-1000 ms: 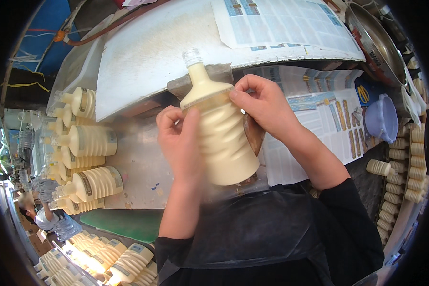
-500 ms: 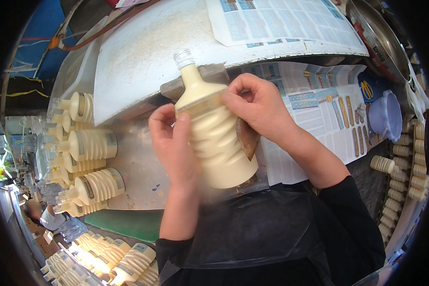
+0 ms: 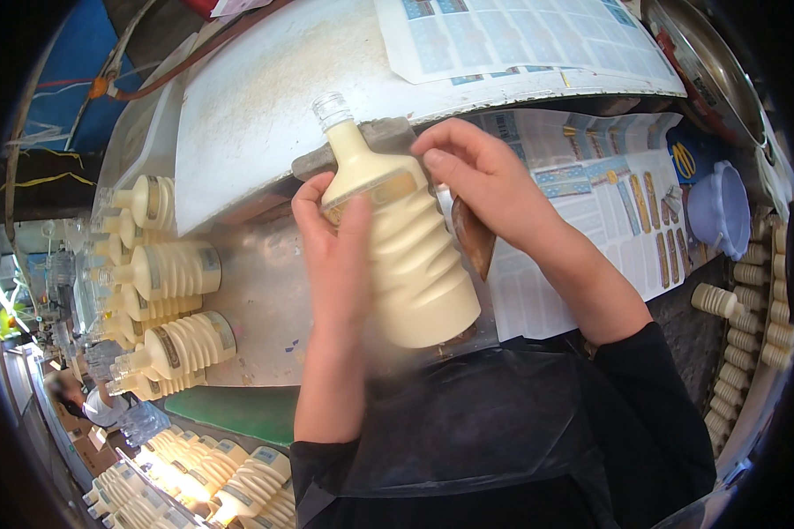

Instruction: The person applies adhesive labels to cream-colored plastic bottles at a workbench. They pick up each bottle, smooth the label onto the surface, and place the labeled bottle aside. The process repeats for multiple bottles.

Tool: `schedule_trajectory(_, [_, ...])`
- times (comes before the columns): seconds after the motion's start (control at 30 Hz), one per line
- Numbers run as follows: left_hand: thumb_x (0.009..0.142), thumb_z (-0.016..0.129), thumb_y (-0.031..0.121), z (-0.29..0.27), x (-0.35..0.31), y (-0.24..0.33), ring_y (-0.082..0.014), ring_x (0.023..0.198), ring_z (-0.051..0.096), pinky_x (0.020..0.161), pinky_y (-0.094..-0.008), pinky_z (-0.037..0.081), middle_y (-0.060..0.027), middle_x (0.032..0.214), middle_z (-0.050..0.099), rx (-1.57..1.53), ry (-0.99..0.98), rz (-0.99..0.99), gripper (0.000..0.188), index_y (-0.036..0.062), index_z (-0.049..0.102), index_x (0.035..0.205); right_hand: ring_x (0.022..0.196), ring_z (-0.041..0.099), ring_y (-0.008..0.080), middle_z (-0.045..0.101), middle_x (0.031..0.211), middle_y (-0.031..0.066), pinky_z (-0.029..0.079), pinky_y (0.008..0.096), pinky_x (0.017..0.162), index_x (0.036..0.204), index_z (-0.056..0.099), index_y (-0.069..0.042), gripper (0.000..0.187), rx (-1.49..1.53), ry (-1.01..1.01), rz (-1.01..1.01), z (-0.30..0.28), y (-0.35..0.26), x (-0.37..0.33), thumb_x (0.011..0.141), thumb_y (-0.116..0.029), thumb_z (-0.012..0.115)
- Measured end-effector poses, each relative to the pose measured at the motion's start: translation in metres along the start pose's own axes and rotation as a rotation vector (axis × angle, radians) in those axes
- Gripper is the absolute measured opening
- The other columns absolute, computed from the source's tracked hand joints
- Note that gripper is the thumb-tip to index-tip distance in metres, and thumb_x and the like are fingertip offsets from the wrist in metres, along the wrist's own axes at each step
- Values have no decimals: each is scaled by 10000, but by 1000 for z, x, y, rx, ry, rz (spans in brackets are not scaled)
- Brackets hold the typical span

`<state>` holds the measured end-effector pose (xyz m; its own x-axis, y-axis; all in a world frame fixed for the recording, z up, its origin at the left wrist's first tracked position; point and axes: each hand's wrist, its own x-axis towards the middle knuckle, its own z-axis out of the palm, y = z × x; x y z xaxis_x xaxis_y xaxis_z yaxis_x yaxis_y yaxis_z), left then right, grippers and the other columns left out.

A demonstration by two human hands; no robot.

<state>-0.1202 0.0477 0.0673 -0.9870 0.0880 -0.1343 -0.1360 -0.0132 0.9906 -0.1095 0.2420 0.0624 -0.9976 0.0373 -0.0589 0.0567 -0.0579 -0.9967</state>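
A cream bottle (image 3: 422, 295) with spiral ridges and a clear threaded neck lies tilted before me, its neck pointing away. A gold label strip (image 3: 388, 189) runs across its shoulder. My left hand (image 3: 333, 231) grips the bottle's left side, thumb on the strip's left end. Just off the bottle's right shoulder is my right hand (image 3: 481, 172), thumb and forefinger bent close together. From under its palm sticks out a flat brown pointed piece (image 3: 474, 240), its upper end hidden by the hand. Behind the bottle's neck sits a grey block (image 3: 388, 134).
Similar bottles (image 3: 181, 269) lie stacked at the left, with more (image 3: 256, 480) at lower left. Label sheets (image 3: 582, 238) cover the right side, near a purple bucket (image 3: 717, 212) and yellow-handled scissors (image 3: 683, 162). A metal basin (image 3: 723, 62) stands far right. A person (image 3: 97, 406) is in the left background.
My right hand has come off the label's right end and moved slightly up and right, the brown piece moving with it. My left hand stays on the bottle.
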Motion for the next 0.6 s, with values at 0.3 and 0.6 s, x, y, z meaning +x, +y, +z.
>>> schedule_trajectory(0.3, [1077, 544, 204, 0, 3, -3, -161, 1050, 603, 897, -312, 533, -137, 1217, 596, 19, 15, -1, 385, 19, 424, 1392, 781, 534, 30, 552, 853, -40, 459, 203, 694, 1198, 621, -30, 331, -173, -33, 78, 15, -7, -1, 966, -242, 725])
schedule_trajectory(0.6, [1004, 650, 263, -1, 2, -5, -166, 1095, 553, 946, -321, 492, -144, 1255, 560, -72, -17, -11, 486, 21, 435, 1365, 796, 537, 28, 562, 865, -41, 465, 199, 711, 1193, 620, -28, 340, -179, -41, 80, 15, -8, -1, 959, -247, 734])
